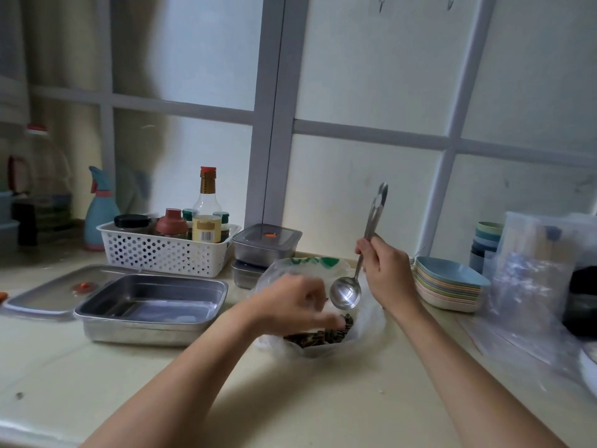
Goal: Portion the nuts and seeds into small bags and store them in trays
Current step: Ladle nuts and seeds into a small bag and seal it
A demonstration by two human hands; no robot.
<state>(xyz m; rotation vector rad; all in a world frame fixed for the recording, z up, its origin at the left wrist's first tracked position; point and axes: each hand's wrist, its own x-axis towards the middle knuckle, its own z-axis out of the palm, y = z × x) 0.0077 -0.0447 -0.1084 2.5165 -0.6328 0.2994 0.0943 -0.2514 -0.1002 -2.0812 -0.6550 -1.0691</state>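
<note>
1. Right hand (389,274): raised over the bag, fingers curled tight round the mid-handle of the ladle.
2. Ladle (345,294): stainless steel, handle tilted up and to the right, with a slotted end at the top. The bowl hangs low, just above the bag's opening, and looks empty.
3. Left hand (292,302): blurred, palm down, fingertips at the seeds inside the bag's mouth. Whether it pinches seeds or plastic, or merely touches, cannot be told.
4. Seeds (323,335): dark, elongated, heaped in the bottom of the bag, directly under the left fingertips.
5. Plastic bag (371,321): clear, crumpled, with green print on its far side. It lies open on the counter between the two forearms.
6. Counter (161,383): pale cream surface bearing all the items.
7. Steel tray (151,305): rectangular, open and uncovered, just left of the bag.
8. Tray lid (48,294): grey with an orange valve, lying flat, its right edge tucked behind the steel tray.
9. Lidded steel containers (266,242): two, stacked, behind the bag.
10. White basket (168,252): perforated, holding bottles and jars, behind the steel tray.
11. Spray bottle (100,215): blue, left of the basket.
12. Stacked plates (449,286): pastel colours, right of the right hand.
13. Stacked cups (486,240): behind the plates.
14. Clear bags (533,273): an upright bundle at the far right.
</note>
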